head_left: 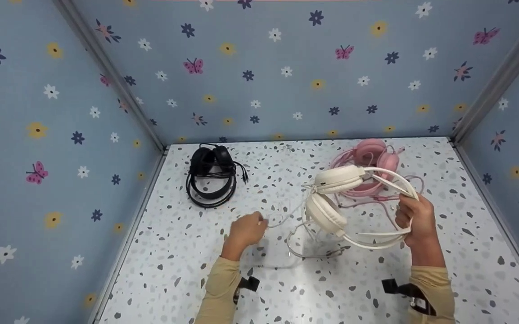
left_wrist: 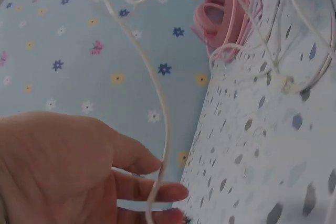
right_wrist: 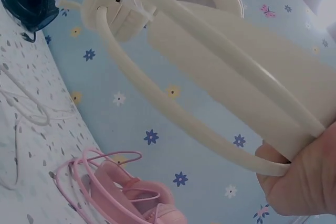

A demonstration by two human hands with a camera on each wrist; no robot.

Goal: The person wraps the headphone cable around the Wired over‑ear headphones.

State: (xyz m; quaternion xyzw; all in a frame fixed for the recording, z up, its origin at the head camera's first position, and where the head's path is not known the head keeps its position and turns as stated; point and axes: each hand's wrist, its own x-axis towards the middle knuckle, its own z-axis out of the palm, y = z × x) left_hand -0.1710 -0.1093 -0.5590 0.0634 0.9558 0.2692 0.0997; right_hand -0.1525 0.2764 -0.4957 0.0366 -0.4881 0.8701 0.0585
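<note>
My right hand (head_left: 419,220) grips the headband of a pair of white headphones (head_left: 338,180), held up above the speckled table with both ear cups pointing left. In the right wrist view the fingers wrap round the headband (right_wrist: 231,66) and its thin outer bands. My left hand (head_left: 248,228) is left of the ear cups and pinches the white cable (left_wrist: 163,114) between thumb and fingers. From there the cable runs up to an ear cup. More of the white cable (head_left: 306,255) lies in loose loops on the table below the headphones.
Pink headphones (head_left: 370,148) with a coiled pink cable lie at the back right, partly behind the white pair. Black headphones (head_left: 212,168) with their cable wound up lie at the back left. Flower-patterned walls (head_left: 282,72) enclose the speckled table (head_left: 173,261) at the back and sides.
</note>
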